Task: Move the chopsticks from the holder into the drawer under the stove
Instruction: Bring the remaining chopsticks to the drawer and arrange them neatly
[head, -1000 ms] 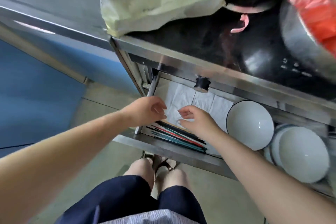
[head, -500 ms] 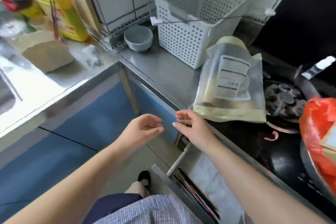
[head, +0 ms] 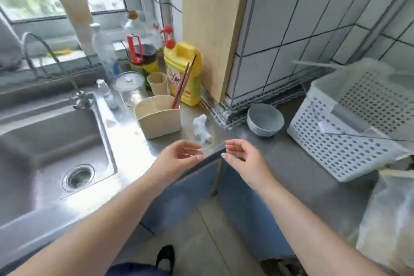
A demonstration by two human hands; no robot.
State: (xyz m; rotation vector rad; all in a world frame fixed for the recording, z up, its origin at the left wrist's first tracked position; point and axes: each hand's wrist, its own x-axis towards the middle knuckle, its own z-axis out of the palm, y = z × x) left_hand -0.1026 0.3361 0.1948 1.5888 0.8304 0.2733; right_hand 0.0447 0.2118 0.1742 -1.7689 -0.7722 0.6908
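Note:
A beige holder (head: pixel 159 120) stands on the steel counter right of the sink. A couple of dark and red chopsticks (head: pixel 184 84) lean out of its right end against a yellow bottle. My left hand (head: pixel 177 160) and my right hand (head: pixel 245 159) hover side by side over the counter's front edge, below the holder. Both are empty, with fingers loosely curled and apart. The drawer and the stove are out of view.
A steel sink (head: pixel 53 141) with a tap lies at the left. Bottles, a jar and a cup crowd behind the holder. A crumpled tissue (head: pixel 201 129), a grey bowl (head: pixel 265 122) and a white perforated basket (head: pixel 349 132) sit to the right.
My view swung up from the open drawer with chopsticks and bowls to the counter and sink. Both empty hands rose from the drawer to the counter's edge.

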